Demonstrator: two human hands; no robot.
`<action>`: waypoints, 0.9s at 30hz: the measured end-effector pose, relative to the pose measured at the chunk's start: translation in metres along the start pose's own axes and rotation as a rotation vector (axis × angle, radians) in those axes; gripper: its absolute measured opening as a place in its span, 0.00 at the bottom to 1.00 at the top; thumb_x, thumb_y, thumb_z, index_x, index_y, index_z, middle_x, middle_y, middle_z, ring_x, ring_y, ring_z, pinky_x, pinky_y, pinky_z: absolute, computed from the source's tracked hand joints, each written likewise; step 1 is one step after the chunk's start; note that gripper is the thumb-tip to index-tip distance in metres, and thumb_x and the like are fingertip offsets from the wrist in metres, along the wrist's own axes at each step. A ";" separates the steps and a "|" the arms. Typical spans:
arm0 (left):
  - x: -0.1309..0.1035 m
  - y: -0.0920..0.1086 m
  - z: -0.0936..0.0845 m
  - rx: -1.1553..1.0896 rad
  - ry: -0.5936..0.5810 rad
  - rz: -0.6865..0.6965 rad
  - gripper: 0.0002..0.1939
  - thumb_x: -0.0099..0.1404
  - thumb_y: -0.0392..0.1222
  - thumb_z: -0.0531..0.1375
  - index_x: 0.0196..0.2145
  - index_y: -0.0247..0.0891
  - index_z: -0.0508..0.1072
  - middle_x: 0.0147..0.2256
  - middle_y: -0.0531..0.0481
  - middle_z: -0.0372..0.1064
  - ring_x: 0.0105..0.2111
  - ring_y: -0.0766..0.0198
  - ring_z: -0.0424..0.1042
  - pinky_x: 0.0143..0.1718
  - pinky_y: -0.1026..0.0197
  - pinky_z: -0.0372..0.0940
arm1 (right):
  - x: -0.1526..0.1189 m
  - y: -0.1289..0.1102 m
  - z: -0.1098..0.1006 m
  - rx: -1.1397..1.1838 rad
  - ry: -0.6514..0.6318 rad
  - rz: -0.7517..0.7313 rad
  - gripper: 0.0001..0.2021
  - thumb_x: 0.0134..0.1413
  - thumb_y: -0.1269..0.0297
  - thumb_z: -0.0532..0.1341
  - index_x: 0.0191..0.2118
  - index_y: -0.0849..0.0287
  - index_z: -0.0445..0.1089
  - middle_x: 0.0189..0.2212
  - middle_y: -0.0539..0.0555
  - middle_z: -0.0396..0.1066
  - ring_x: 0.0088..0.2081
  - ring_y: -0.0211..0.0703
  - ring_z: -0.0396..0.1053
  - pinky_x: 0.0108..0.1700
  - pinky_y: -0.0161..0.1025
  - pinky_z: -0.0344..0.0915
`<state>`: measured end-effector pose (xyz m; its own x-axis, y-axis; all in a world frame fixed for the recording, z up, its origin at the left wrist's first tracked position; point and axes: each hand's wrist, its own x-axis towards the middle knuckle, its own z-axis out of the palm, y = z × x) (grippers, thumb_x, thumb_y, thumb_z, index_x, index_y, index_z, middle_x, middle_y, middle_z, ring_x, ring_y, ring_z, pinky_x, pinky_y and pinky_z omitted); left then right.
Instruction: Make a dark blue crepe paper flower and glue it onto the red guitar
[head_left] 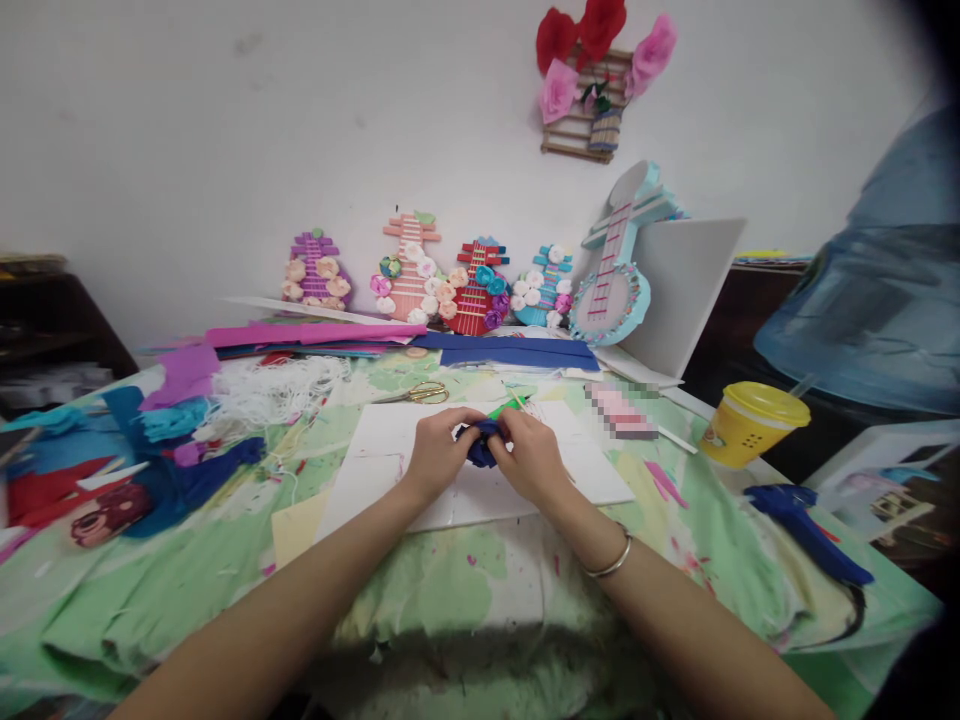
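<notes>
"So, where was the blue bundle (482, 455)?"

"Above the white board (480, 502) on the table (465, 585), between the left hand (441, 455) and the right hand (534, 458). Whether it touched the board, I couldn't tell."

"And what were the hands doing?"

"Both pinched it, one from each side, fingers bent and thumbs turned inward. The fingertips were partly hidden, so I couldn't judge how hard they pressed."

"Was it heavy, did you think?"

"Hardly. It looked like crinkled paper or thin cloth, so I took it for light and soft, with enough grip that it wasn't likely to slip."

"Fragile, though?"

"Probably, if it was paper. A hard squeeze could have flattened the folds, and a sharp tug might have torn an edge. The thicker, gathered part seemed the place to hold, with a light pinch; the loose rim looked too floppy to bear a pull."

"Anything close by?"

"A green thing (510, 406) lay just behind the hands, and the scissors (424, 393) sat beyond the board's far edge."
</notes>
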<state>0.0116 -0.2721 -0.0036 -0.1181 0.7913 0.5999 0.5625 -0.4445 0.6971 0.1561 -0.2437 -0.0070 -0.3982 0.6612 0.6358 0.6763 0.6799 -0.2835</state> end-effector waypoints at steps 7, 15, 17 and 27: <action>0.002 -0.004 0.003 -0.115 -0.107 -0.053 0.09 0.53 0.31 0.57 0.32 0.37 0.75 0.32 0.50 0.76 0.35 0.61 0.74 0.43 0.59 0.67 | 0.001 0.003 -0.002 0.048 0.015 0.004 0.06 0.55 0.68 0.52 0.29 0.58 0.63 0.25 0.52 0.66 0.30 0.42 0.63 0.33 0.36 0.57; 0.002 -0.008 0.004 -0.084 -0.126 -0.055 0.11 0.53 0.31 0.55 0.33 0.38 0.74 0.33 0.50 0.75 0.35 0.61 0.73 0.43 0.58 0.67 | 0.002 0.001 0.000 0.224 0.065 -0.227 0.14 0.52 0.76 0.53 0.44 0.58 0.65 0.40 0.57 0.69 0.43 0.45 0.65 0.47 0.42 0.63; 0.002 -0.008 0.004 -0.069 -0.131 -0.054 0.10 0.53 0.32 0.56 0.33 0.38 0.74 0.32 0.51 0.75 0.34 0.61 0.73 0.42 0.58 0.67 | 0.003 0.001 -0.001 0.218 0.085 -0.237 0.11 0.54 0.76 0.52 0.40 0.57 0.67 0.36 0.56 0.70 0.41 0.44 0.66 0.44 0.42 0.64; 0.002 -0.006 0.003 -0.045 -0.138 -0.051 0.08 0.52 0.34 0.58 0.32 0.38 0.75 0.31 0.50 0.75 0.33 0.61 0.73 0.41 0.58 0.66 | 0.001 0.004 0.001 0.171 0.161 -0.237 0.12 0.58 0.74 0.50 0.37 0.57 0.69 0.32 0.55 0.70 0.37 0.42 0.67 0.39 0.39 0.65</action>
<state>0.0107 -0.2667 -0.0074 -0.0305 0.8623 0.5054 0.5212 -0.4177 0.7442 0.1581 -0.2405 -0.0081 -0.4197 0.4294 0.7997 0.4575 0.8610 -0.2222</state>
